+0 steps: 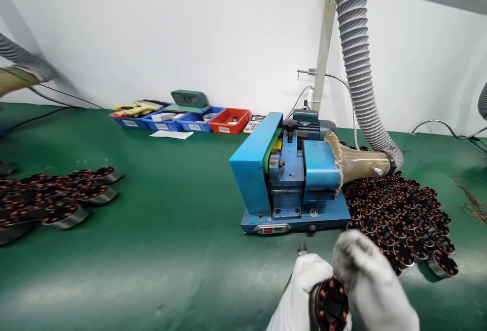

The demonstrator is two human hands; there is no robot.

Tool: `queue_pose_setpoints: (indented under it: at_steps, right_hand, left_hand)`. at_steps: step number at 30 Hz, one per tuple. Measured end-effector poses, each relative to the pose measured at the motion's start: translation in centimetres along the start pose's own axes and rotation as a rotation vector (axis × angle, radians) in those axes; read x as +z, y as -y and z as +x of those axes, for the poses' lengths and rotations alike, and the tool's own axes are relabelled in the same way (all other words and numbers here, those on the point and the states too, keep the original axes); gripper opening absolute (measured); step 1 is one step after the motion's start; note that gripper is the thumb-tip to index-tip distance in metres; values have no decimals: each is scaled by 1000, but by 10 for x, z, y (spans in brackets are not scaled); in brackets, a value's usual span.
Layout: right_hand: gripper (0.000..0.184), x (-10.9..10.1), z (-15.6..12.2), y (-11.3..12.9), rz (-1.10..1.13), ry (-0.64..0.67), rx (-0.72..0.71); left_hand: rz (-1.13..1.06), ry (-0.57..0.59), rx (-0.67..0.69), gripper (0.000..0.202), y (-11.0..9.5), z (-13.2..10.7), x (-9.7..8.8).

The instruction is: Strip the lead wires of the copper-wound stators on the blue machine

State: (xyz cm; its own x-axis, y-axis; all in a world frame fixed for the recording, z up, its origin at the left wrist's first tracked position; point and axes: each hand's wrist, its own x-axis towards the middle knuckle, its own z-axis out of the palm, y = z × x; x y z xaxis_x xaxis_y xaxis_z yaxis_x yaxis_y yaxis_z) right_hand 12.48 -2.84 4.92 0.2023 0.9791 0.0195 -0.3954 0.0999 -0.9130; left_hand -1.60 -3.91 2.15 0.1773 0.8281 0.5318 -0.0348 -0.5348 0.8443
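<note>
My left hand (300, 290), in a white glove, grips a round motor stator (332, 304) with copper windings and a black centre, its wound face turned up toward me. Just right of that stator is my right hand (373, 280), also gloved and slightly blurred. Its fingers are curled together, and whatever may be between them is hidden. The jaws of a pair of cutting pliers (302, 249) show beyond my left hand, which covers much of the tool.
A blue belt machine (289, 178) stands ahead, joined to a grey extraction hose (357, 62). Many stators (397, 228) crowd its right side; others (64, 214) lie far left. Blue bins (167, 124), a red bin (230, 122), a calculator (254, 124) and a clock (189, 98) line the wall.
</note>
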Motion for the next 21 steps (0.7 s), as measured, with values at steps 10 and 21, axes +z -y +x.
queue_pose_setpoints:
  at_steps: [10, 21]
  right_hand:
    - [45, 6, 2, -38, -589, -83, -288]
    - [33, 22, 58, -33, -702, -218, -321]
  left_hand:
    - [-203, -177, -261, 30, 28, 21, 22]
    - [-336, -265, -413, 38, 61, 60, 43]
